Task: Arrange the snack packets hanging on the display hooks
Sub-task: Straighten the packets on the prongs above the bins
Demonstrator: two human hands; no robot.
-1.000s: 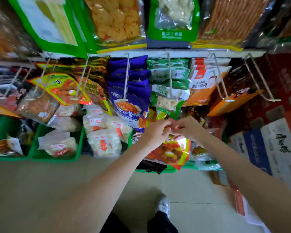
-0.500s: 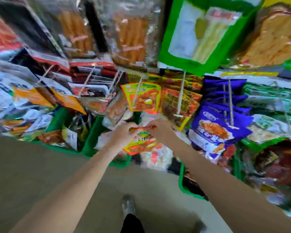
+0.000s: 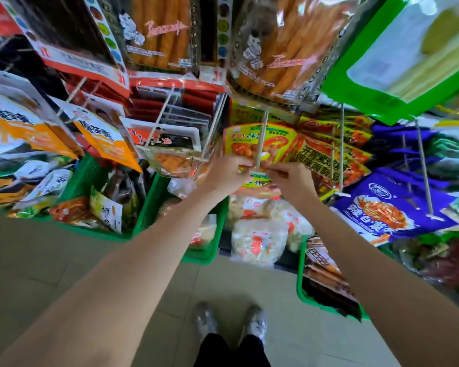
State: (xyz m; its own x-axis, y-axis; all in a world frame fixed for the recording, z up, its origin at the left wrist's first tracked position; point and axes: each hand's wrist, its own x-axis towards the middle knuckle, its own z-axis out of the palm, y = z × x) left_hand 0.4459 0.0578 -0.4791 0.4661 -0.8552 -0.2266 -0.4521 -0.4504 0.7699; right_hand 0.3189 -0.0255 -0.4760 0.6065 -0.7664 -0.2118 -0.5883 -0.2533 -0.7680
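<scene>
Step in hand: I am judging that I am threading a yellow-and-red snack packet point(image 3: 257, 185) onto the white display hook point(image 3: 260, 144), at its tip.
Left hand point(image 3: 224, 174): fingers are curling in, pinching the packet's top edge on its left.
Right hand point(image 3: 292, 181): fingers are pinching the same top edge just right of the hook tip.
Packet: it is hanging between my fingers, just below the hook's end tag.
Next move: I am expecting to line the hang hole up with the tip and slide the packet back.
Around: a matching hung packet point(image 3: 260, 141) is sitting just above my fingers; purple packets point(image 3: 390, 207) are hanging to the right; green baskets point(image 3: 154, 205) are standing below.
In the way: the end tag is crowding the hook tip; I cannot see the hole.
</scene>
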